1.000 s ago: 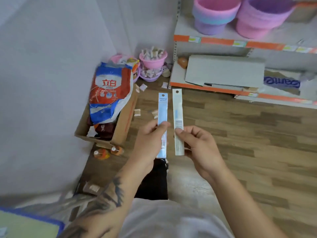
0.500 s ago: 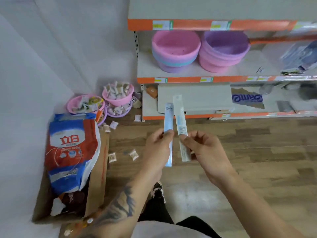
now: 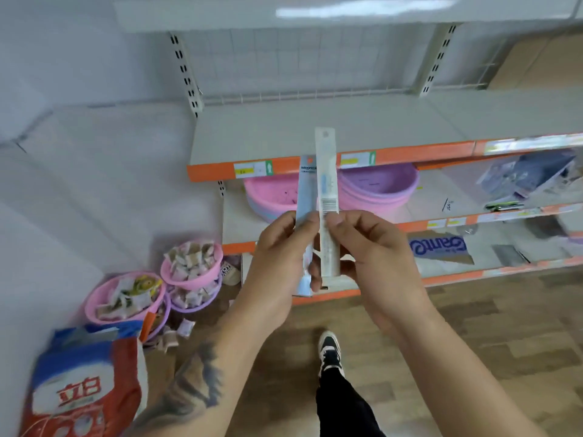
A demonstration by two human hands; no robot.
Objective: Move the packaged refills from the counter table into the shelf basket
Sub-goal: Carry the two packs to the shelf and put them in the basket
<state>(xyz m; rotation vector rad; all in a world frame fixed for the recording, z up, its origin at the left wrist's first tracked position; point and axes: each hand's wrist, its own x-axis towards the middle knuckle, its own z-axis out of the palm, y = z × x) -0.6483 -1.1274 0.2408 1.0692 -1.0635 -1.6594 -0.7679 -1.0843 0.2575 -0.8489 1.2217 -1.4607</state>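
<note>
Two packaged refills were held upright in front of the shelving in the head view, one in each hand. The left hand (image 3: pixel 277 257) pinched the blue refill pack (image 3: pixel 305 197) between thumb and curled fingers, gripping its lower half, so that the printed top edge stood against the orange shelf edge (image 3: pixel 426 152). The right hand (image 3: pixel 375 253) pinched the clear refill pack (image 3: pixel 328 184) (its barcode faced the camera) just under that barcode, thumb in front and fingers curled behind. The two packs stood side by side, touching or nearly so along their long edges; the clear one reached higher, its hang hole over the bare grey shelf board (image 3: pixel 315 124).

Behind the packs, on the shelf below, sat a pink basket (image 3: pixel 271 197) and a purple basket (image 3: pixel 381 187), each part of a nested stack. Neither refill was in a basket; both were in the air in front of them. Farther right on that shelf lay some blurred packaged goods (image 3: pixel 527 178).

On the wooden floor (image 3: pixel 473 342) at the left stood small pink bowls (image 3: pixel 126 298) filled with wrapped sweets, a few sweets scattered beside them. A red, white and blue detergent bag (image 3: pixel 85 383) lay in the lower left corner. One black-and-white shoe (image 3: pixel 329 345) and a black trouser leg showed between the forearms.
</note>
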